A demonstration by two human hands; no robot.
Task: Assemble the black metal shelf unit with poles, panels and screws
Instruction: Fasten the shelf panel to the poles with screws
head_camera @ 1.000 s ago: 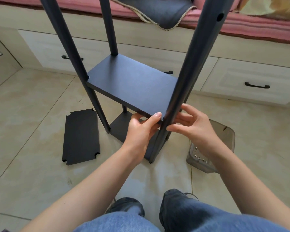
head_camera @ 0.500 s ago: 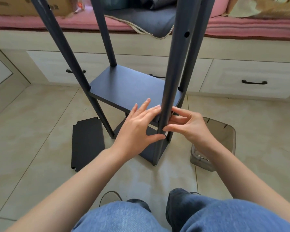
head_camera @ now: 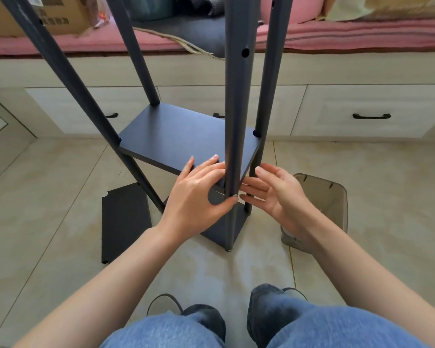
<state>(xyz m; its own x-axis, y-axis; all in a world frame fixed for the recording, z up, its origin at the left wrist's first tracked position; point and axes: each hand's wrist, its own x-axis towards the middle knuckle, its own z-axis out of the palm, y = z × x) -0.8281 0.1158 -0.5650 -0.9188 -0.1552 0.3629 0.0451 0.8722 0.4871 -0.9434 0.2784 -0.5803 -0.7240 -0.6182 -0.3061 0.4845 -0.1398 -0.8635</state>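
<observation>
hands at the near pole of a half-built shelf

a pale tiled floor runs back to a cream bench with drawers and a pink cushion on top, where a cardboard box sits at the far left. on the floor stands the black shelf unit: four dark poles rising out of frame, one panel fixed partway up and another low by the feet. the near pole stands upright in the middle of the view, its foot on the tile.

the left hand lies on the near edge of the upper panel, fingers straight and close together on top, thumb stretched beneath so its tip touches the near pole. the right hand is just right of that pole, palm turned inward, fingers straight and slightly spread, their tips reaching toward the pole; whether they touch it cannot be told.

a spare panel with notched corners lies flat on the tile to the left. a translucent grey container sits on the floor behind the right wrist. knees in blue jeans fill the bottom edge.
</observation>
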